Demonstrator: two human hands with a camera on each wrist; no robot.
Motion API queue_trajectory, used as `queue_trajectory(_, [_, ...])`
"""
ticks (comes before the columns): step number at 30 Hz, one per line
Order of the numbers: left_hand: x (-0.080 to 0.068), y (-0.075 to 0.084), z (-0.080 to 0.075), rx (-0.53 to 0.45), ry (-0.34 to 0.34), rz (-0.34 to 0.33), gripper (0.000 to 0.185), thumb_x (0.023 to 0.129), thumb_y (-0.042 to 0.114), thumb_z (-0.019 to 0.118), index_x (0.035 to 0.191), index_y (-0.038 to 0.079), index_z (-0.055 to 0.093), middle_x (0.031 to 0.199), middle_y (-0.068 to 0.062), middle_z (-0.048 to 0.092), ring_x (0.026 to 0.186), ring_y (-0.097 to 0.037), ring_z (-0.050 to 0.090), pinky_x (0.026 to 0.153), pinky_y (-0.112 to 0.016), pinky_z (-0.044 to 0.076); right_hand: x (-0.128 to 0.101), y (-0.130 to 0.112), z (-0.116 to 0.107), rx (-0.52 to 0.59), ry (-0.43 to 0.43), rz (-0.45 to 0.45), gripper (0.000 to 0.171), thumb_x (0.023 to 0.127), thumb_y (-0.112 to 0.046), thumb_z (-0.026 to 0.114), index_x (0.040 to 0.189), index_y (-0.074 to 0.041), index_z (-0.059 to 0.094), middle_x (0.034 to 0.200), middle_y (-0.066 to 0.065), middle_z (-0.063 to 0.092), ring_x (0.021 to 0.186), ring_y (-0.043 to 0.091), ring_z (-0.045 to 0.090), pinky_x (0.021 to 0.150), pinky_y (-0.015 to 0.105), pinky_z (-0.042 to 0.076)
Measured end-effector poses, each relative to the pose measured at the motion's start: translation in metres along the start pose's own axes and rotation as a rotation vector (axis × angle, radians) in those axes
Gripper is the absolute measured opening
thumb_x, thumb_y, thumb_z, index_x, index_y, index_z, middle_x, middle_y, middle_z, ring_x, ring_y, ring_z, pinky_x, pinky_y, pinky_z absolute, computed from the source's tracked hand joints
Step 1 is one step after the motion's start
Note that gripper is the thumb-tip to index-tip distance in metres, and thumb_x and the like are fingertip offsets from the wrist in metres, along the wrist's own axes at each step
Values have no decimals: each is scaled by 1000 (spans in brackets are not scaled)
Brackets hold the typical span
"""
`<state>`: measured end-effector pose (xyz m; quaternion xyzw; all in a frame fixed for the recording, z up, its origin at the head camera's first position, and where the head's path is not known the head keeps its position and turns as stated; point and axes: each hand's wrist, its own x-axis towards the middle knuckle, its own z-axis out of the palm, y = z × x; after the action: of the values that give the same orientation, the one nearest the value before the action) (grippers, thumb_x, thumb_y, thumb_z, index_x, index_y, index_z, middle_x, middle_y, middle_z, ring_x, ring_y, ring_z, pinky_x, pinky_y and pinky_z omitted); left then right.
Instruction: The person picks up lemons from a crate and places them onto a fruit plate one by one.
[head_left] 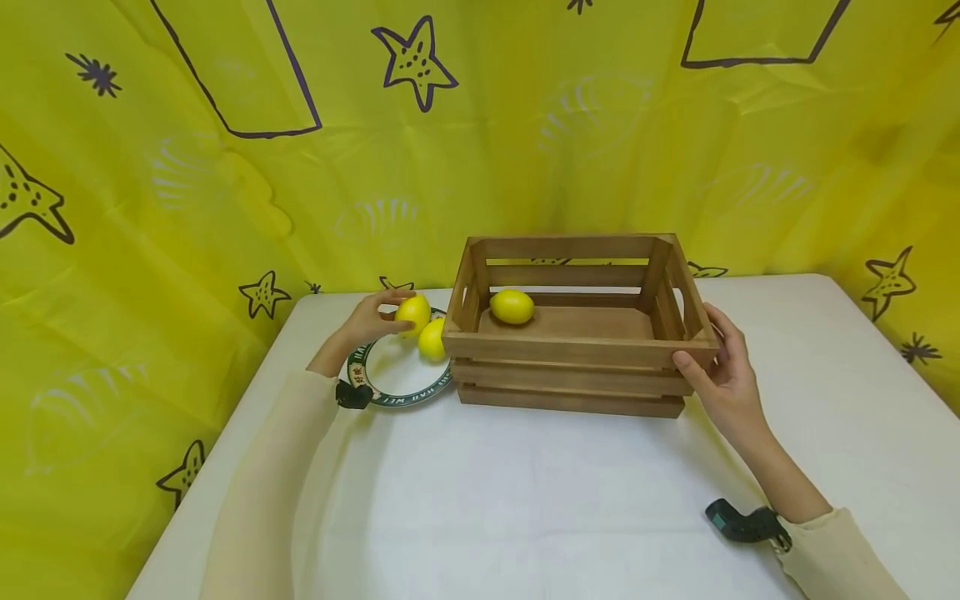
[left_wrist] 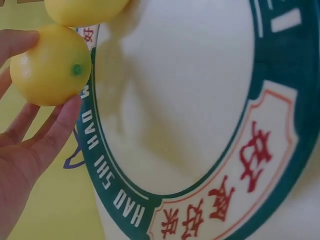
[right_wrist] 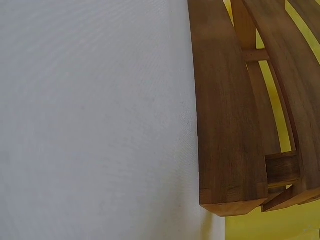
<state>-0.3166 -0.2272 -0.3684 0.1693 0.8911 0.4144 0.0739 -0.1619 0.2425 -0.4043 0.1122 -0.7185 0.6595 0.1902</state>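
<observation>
My left hand grips a lemon over the far side of a white plate with a green lettered rim. In the left wrist view, thumb and fingers curl round this lemon, its green-marked end showing. A second lemon lies on the plate against the crate's left side. Inside the slatted wooden crate, a third lemon rests at the left end. My right hand holds the crate's front right corner, thumb on the front and fingers round the end. The right wrist view shows the crate slats, not the hand.
A white cloth covers the table. Behind and to the left hangs a yellow curtain printed with starfish and shells. Dark devices are strapped on the left wrist and right wrist.
</observation>
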Motion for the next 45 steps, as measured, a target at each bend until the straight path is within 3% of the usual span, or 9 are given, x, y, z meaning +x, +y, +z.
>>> queue_trajectory(15, [0,-9,9,66,-28,-41,56,89,4,69,140,-3,47,145,-22,45,133,-40,40,109,-49,38,-1,1,0,-9,3,-1,69,94,8,53,154,-15,28,149,-2,36,127,9,40,94,7,39])
queue_trajectory(28, [5,-8,10,60,-80,-11,52,95,6,59,142,-8,41,145,-27,41,133,-43,37,112,-52,33,0,1,1,7,9,-2,68,94,7,53,153,-15,28,149,-1,36,128,10,39,95,8,39])
queue_trajectory(36, [5,-3,11,34,-19,-8,47,98,5,56,140,-10,42,145,-28,40,132,-46,42,109,-48,38,1,1,1,35,5,-9,68,93,9,53,153,-12,28,148,-1,37,128,12,39,94,8,39])
queue_trajectory(45, [2,19,6,-19,29,4,44,98,2,54,140,-9,43,146,-28,40,134,-47,38,104,-53,42,1,-1,2,42,1,2,69,93,10,52,153,-15,29,147,-4,37,127,11,39,94,8,39])
